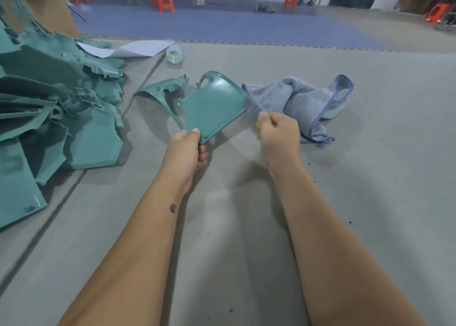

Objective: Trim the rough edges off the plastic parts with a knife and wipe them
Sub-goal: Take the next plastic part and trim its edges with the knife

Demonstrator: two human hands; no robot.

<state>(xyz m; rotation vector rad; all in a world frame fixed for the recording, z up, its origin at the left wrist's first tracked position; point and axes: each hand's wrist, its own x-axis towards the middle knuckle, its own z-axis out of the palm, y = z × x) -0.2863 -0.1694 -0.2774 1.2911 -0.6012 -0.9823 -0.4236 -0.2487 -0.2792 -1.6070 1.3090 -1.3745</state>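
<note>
Hands point(187, 145) point(278, 133) at panel point(212, 106) edge (cloth point(303, 98) beside)

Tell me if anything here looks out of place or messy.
Mostly normal work clutter. Dark shavings lie scattered on the mat right of the right hand, and the cloth lies crumpled. The teal parts pile is a loose heap.

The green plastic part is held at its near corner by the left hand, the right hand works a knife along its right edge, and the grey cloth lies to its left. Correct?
Not quite. The head view shows the grey cloth lying right of the green plastic part, beyond the right hand. The left hand and the blurred knife are as stated.
</note>
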